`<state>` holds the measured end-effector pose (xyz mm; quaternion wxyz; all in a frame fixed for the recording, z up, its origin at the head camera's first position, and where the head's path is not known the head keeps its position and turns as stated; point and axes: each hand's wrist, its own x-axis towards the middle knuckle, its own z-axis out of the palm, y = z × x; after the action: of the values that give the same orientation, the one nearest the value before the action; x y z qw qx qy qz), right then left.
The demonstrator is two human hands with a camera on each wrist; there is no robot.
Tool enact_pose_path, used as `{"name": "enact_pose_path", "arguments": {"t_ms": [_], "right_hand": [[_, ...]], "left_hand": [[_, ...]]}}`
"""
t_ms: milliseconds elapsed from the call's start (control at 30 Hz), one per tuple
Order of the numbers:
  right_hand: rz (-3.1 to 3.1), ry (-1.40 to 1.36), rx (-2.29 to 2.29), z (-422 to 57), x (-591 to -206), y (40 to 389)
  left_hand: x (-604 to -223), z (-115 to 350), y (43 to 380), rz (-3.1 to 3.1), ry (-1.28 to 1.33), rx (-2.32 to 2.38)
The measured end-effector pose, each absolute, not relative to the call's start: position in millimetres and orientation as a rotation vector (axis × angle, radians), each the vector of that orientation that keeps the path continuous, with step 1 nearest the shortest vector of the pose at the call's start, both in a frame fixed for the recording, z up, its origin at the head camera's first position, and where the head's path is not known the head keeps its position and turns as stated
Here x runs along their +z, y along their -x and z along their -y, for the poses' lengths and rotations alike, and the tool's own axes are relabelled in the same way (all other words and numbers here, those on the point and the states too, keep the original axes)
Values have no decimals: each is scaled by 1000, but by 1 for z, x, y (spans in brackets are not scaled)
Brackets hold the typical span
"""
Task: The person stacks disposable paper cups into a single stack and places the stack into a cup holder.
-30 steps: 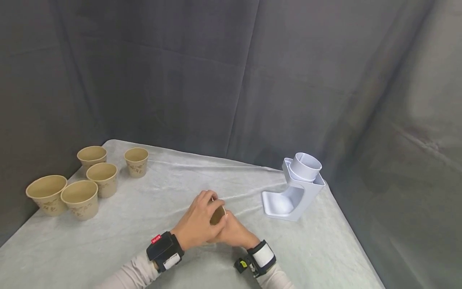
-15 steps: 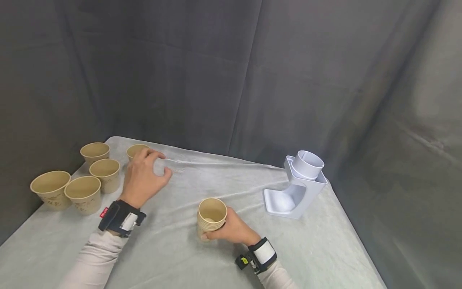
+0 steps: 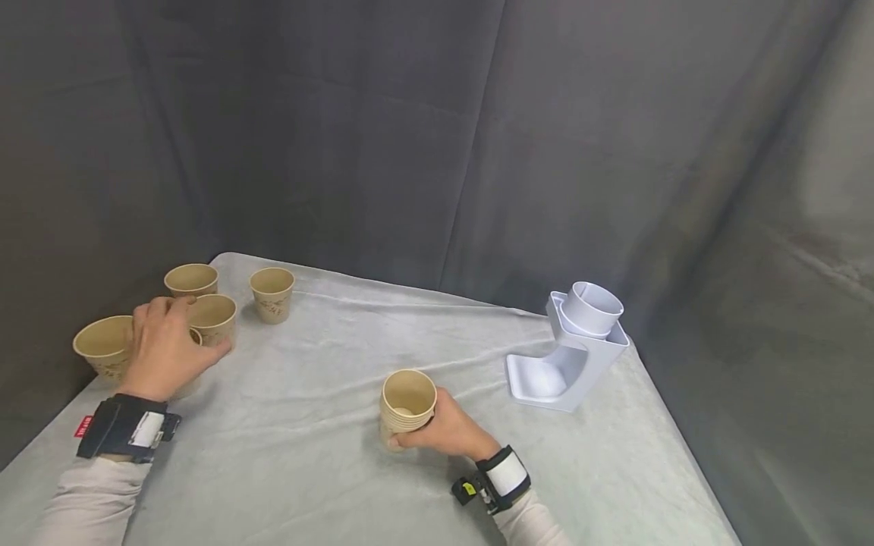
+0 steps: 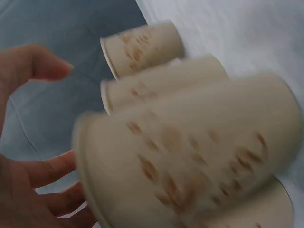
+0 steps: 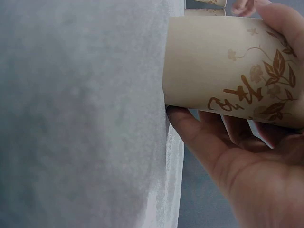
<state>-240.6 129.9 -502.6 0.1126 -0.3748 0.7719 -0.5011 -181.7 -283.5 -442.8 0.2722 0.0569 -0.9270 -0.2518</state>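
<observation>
My left hand (image 3: 164,345) hovers over a tan paper cup (image 3: 186,388) in the cluster at the left, hiding most of it. In the left wrist view, the thumb stands away from this cup (image 4: 204,152), and the other fingers are by its rim; contact is unclear. Near the middle of the table, my right hand (image 3: 454,432) grips a stack of nested paper cups (image 3: 408,402) around its side. Brown leaves and writing decorate the stack's outer cup (image 5: 213,61) in the right wrist view.
Around the left hand stand more paper cups: one at far left (image 3: 102,337), one behind (image 3: 191,279), one beside (image 3: 213,312) and one farther right (image 3: 271,294). A pale stand with a ring-shaped top (image 3: 580,341) is at the right. Dark curtains (image 3: 382,152) enclose the cloth-covered table.
My left hand has left the stack and swung left, past the back cup, to the left cluster. The right hand keeps holding the stack in about the same place.
</observation>
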Motion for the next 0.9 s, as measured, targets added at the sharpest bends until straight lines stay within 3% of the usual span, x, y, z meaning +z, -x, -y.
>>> {"name": "enact_pose_path", "arguments": {"t_ms": [233, 567, 900], "right_hand": [[-2254, 1076, -1478, -130, -502, 240], [-2264, 1050, -1472, -129, -502, 241], [-2236, 1072, -1496, -128, -476, 225]], "left_hand": [[-454, 302, 173, 2549, -230, -604], [-467, 307, 171, 2450, -145, -560], [-471, 304, 172, 2393, -61, -542]]}}
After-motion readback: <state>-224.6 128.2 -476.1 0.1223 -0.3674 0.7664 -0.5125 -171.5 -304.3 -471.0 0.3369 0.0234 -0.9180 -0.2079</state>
